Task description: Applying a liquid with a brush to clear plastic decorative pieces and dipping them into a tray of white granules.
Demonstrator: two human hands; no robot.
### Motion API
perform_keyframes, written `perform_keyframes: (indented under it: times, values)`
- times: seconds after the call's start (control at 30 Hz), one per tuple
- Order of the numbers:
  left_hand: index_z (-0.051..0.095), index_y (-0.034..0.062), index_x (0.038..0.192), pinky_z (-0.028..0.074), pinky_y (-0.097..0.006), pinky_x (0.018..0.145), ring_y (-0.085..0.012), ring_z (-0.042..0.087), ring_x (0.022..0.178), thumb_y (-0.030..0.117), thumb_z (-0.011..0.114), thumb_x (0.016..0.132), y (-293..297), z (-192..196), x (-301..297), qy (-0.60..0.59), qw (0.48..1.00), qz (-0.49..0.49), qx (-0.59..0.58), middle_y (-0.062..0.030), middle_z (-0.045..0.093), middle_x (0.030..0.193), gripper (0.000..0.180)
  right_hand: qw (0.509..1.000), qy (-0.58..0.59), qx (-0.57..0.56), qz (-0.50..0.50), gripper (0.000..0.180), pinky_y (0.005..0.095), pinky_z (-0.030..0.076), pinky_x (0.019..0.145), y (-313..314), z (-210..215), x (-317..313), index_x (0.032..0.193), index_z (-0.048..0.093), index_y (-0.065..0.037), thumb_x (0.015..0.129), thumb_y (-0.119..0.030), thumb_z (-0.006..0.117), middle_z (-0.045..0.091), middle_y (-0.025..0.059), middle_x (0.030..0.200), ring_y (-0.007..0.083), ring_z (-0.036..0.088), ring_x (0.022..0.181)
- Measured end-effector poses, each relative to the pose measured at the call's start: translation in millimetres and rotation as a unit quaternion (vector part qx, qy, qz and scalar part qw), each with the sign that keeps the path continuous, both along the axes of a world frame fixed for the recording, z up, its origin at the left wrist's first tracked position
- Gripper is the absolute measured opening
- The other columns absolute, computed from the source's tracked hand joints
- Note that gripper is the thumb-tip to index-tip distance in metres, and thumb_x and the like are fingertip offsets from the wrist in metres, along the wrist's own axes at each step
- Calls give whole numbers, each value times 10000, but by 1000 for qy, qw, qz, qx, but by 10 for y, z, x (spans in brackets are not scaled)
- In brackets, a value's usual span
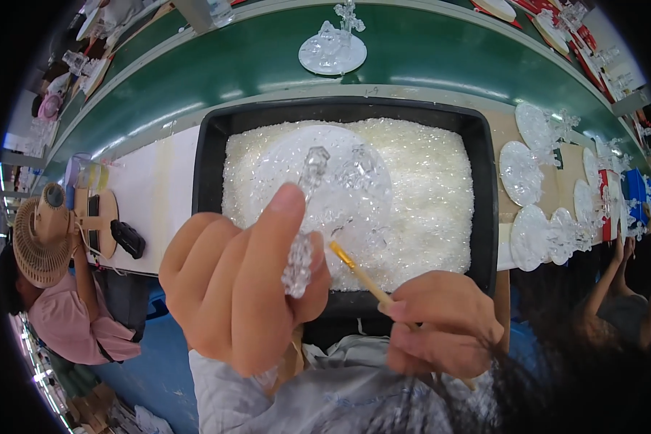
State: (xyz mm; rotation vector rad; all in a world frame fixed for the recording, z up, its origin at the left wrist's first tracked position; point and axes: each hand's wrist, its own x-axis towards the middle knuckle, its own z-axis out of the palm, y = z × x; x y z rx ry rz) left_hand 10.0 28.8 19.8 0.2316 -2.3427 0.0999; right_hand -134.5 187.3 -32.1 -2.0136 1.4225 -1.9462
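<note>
My left hand (242, 282) is closed round a clear plastic figurine (297, 266), whose knobbly lower part shows between thumb and fingers. In my right hand (445, 318) is a thin wooden paintbrush (369, 282), pinched like a pen. Its tip points up and left, close to the figurine; whether they touch I cannot tell. Beyond the hands, a round white glittery base (267, 166) with clear pieces on it appears over the white flakes (434, 195) in a black tray (490, 210). Whether the held figurine is joined to this base is hidden by my hand.
A finished-looking clear ornament on a white disc (333, 56) stands on the green conveyor belt (441, 65). Several similar discs (522, 173) sit at the right. At the left are a beige fan (45, 239), a black object (127, 239) and a person in pink (79, 325).
</note>
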Motion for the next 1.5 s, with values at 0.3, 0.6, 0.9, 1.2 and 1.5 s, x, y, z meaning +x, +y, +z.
perform_keyframes:
  times: [0.3, 0.6, 0.9, 1.2, 1.5]
  values:
    - [584, -161, 997, 317, -309, 392, -189, 432, 413, 30, 644, 797, -79, -78, -94, 82, 990, -60, -101, -163, 643, 702, 283, 994, 23, -100, -44, 201, 371, 577, 511, -135, -2, 57, 839, 634, 84, 663, 54, 726, 640, 226, 815, 292, 660, 607]
    - [588, -167, 1009, 320, -304, 389, -188, 434, 407, 34, 642, 807, -88, -106, -111, 109, 985, -68, -113, -150, 625, 668, 290, 998, 17, -47, -49, 265, 348, 560, 544, 16, 13, 21, 905, 640, -3, 707, -19, 815, 687, 208, 889, 290, 682, 642]
    - [588, -204, 958, 302, -298, 380, -186, 450, 414, 0, 657, 804, -158, -96, -73, 89, 991, -62, -82, -223, 682, 796, 265, 998, -28, -59, 23, 328, 352, 553, 522, -101, -57, 36, 934, 634, 7, 681, -35, 838, 682, 190, 826, 291, 682, 620]
    - [690, -136, 925, 458, -242, 468, -185, 587, 495, 0, 622, 856, -137, -91, -142, 91, 996, 27, 4, -220, 710, 785, 166, 994, 28, -93, 49, 167, 329, 541, 459, -161, -100, 103, 746, 553, 44, 639, 95, 672, 627, 192, 779, 266, 631, 568]
    - [713, -97, 955, 365, -188, 434, -51, 479, 456, 18, 678, 861, -174, -159, -139, 123, 991, 52, 34, -100, 703, 713, 152, 998, 24, -36, 40, 174, 328, 533, 436, -62, -56, 159, 728, 541, 41, 633, 75, 683, 626, 189, 724, 262, 630, 553]
